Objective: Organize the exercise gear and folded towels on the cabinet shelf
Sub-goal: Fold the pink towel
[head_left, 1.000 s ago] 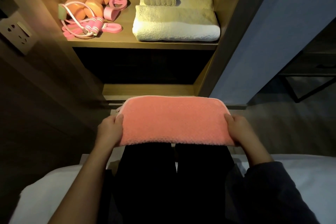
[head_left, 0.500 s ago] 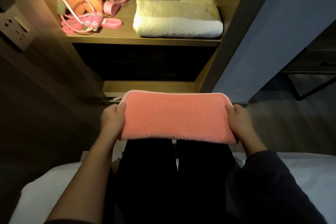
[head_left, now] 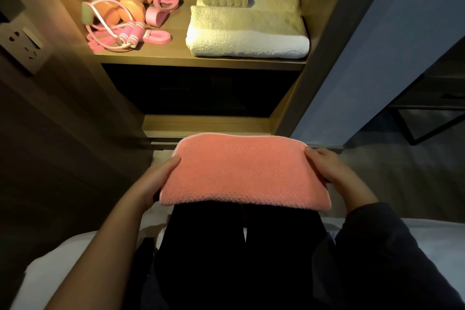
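Both hands are gripping a folded pink towel (head_left: pixel 245 171) by its ends over the lap: left hand (head_left: pixel 156 178) on the left end, right hand (head_left: pixel 329 171) on the right, thumbs on top, fingers probably curled underneath. Far off on the shelf (head_left: pixel 201 60), dumbbells (head_left: pixel 125 5) sit left, white towels (head_left: pixel 247 30) right.
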